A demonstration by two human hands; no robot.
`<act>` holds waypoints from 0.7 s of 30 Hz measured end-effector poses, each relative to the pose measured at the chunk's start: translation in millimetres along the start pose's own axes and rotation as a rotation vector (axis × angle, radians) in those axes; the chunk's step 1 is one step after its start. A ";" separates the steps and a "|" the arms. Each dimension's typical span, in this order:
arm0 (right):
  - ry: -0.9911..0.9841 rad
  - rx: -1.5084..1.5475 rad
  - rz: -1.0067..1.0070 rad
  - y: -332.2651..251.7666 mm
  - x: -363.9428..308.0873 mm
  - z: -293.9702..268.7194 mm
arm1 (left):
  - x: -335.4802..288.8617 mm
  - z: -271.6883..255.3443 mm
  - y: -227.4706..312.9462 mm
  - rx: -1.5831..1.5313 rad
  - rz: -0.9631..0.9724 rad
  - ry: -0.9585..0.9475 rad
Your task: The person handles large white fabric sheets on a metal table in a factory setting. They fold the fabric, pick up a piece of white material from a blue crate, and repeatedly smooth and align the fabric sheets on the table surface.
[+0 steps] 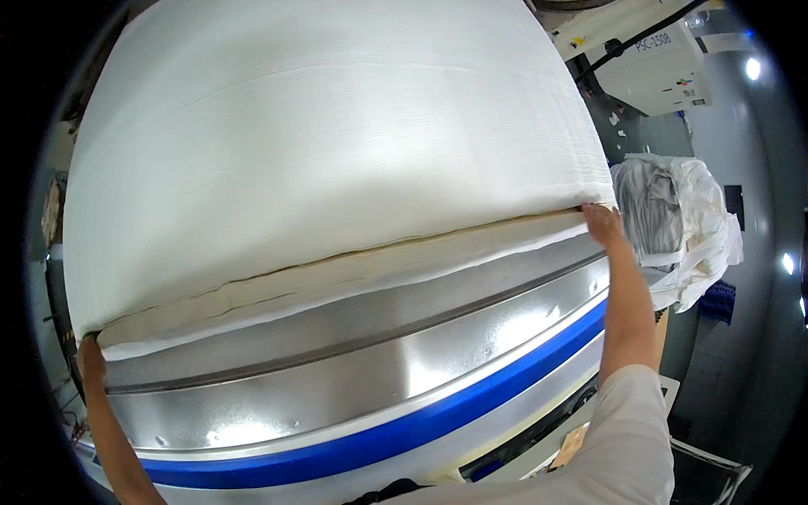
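Note:
A wide white fabric sheet (353,143) lies spread over the work surface, with fine wrinkles across it. Along its near side runs a turned-back strip (337,273), cream-toned, with a dark crease line above it. At the strip's left end my left hand (91,362) is closed on the fabric's corner; its fingertips are partly hidden by the cloth. My right hand (602,223) grips the strip's right end, arm stretched far forward, fingers bent over the edge.
A bare metal ledge (353,337) and a blue band (379,429) run along the table's near side. Right of the table is a heap of white and grey cloth (686,227). A white machine cabinet (648,71) stands at the far right.

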State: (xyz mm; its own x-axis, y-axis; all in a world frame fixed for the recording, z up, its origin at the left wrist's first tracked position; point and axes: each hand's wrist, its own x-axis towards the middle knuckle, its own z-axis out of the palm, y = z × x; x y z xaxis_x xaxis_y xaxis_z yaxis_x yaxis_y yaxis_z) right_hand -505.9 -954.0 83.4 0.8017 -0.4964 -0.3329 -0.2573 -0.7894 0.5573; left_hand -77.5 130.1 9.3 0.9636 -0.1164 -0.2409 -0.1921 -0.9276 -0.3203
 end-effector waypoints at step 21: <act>-0.076 -0.036 0.155 105.6 -29.0 -41.3 | -66.4 -134.3 8.6 0.284 -0.013 -0.069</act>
State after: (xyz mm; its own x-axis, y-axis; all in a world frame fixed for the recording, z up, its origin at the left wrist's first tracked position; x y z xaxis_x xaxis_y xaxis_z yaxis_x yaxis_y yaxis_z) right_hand -534.0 -1008.0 183.3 0.7101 -0.6385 -0.2967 -0.3543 -0.6882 0.6331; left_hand -118.1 82.2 145.6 0.9532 -0.0713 -0.2939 -0.2335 -0.7912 -0.5652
